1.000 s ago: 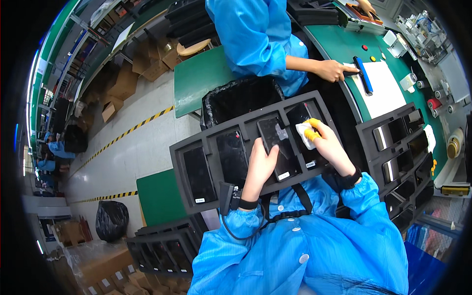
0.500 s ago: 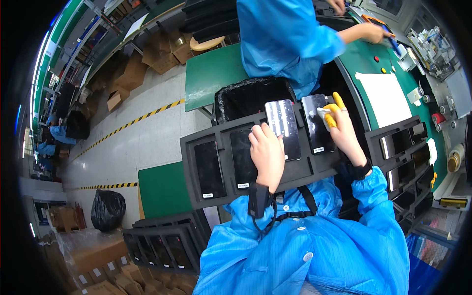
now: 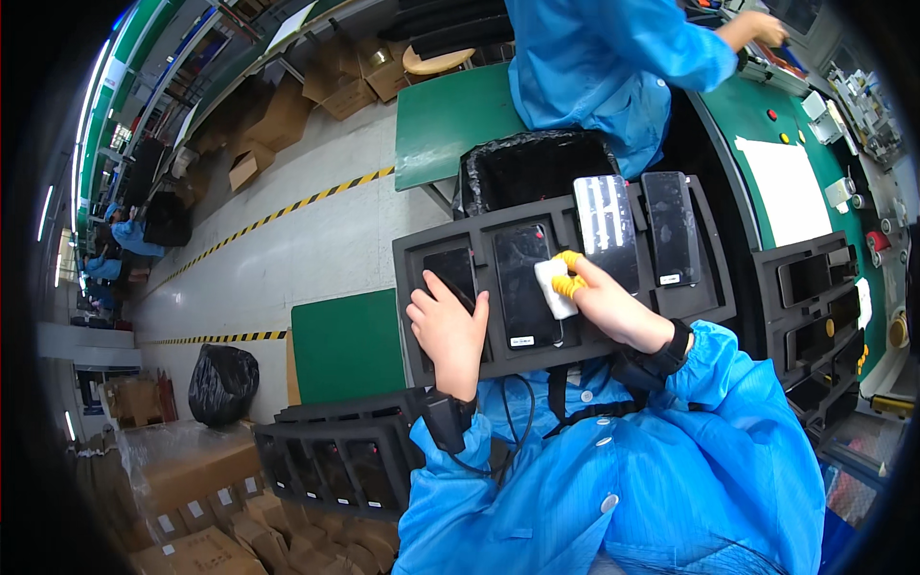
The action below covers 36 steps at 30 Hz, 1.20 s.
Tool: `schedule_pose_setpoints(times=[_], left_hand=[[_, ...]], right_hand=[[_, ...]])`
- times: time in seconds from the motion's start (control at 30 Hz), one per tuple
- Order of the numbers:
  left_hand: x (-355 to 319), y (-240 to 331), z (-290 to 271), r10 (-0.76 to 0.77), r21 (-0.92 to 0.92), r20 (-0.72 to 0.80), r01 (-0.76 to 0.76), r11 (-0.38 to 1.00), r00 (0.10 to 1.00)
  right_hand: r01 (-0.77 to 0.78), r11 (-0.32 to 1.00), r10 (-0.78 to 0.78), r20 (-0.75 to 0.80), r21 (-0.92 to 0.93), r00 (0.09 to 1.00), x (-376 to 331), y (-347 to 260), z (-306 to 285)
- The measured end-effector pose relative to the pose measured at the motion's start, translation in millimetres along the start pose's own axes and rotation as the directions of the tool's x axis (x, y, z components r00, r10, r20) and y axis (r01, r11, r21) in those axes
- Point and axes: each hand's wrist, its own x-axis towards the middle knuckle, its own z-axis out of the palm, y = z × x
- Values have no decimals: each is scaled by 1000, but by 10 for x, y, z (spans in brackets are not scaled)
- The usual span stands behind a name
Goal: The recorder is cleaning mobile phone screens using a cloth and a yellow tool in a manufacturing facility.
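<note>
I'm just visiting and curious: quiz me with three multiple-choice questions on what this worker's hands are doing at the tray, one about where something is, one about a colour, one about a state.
1. Where does the left hand rest?
A. on the black tray's left end
B. on the green mat
C. on a cardboard box

2. What colour are the caps on the right hand's fingertips?
A. red
B. yellow
C. blue

3. How does the striped phone sit?
A. flat in its slot
B. on the floor
C. raised, sticking out past the tray's far edge

Answers:
1 A: the fingers lie over a dark phone in the black tray.
2 B: yellow caps pinch a white pad.
3 C: it overlaps the rim, unlike its neighbours.
</note>
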Motion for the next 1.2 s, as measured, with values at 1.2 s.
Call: schedule_pose_setpoints(times=[1.2], left_hand=[[-222, -14, -111, 144, -998, 44, 49, -28, 989]], right_hand=[[510, 792, -423, 301, -334, 854, 380, -539, 388]])
